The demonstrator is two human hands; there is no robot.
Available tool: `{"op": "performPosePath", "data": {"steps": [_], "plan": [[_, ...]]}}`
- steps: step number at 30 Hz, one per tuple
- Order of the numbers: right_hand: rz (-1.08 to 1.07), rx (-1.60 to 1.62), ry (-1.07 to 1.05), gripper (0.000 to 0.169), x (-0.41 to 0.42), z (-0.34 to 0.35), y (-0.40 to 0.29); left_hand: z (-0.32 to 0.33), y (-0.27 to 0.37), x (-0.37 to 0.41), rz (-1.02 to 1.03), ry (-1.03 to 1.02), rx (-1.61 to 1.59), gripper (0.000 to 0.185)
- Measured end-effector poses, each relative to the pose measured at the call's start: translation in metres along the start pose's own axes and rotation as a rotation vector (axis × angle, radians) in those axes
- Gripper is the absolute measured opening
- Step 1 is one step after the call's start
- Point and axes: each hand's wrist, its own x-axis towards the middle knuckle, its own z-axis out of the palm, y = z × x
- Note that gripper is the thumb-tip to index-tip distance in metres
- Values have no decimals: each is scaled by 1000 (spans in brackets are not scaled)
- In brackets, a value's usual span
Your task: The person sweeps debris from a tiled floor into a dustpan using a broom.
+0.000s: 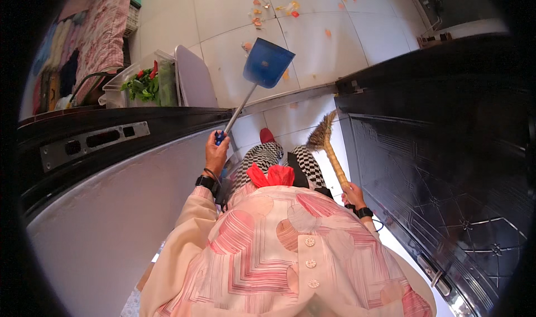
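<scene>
My left hand (216, 150) is closed around the handle end of a long-handled blue dustpan (268, 63). Its metal shaft slants up and to the right, and the pan is out past the door threshold (293, 101), over the tiled floor. My right hand (354, 194) grips the pale, segmented handle of a short straw broom (324, 132). The broom's brown bristles point away from me, beside my checkered trouser leg. Scattered litter (289, 8), orange, yellow and red scraps among it, lies on the white tiles beyond the pan.
At right stands an open dark metal door (435, 149) with a lever handle (436, 278). A dark door frame (125, 122) and white wall (125, 191) are on my left. Beyond are a plastic bin (115, 92) holding greens and red peppers, a pale board (194, 78) and a pink cloth (102, 32).
</scene>
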Motion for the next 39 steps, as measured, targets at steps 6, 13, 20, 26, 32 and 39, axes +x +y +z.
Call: {"op": "performPosePath", "data": {"steps": [6, 13, 20, 26, 32, 39], "plan": [[-39, 154, -145, 23, 37, 18, 3, 24, -7, -32, 79, -5, 87, 10], [-23, 356, -339, 26, 48, 41, 18, 43, -10, -81, 62, -14, 115, 10], [34, 434, -390, 23, 59, 34, 49, 36, -37, -107, 128, 16, 203, 9], [71, 412, -187, 23, 14, -20, 126, 43, -41, -124, 96, -17, 60, 10], [-80, 377, -161, 27, 37, -38, 138, 59, -39, -132, 174, -42, 161, 9], [52, 428, -34, 25, 35, -83, 216, 78, -27, -163, 83, -61, 106, 7]]}}
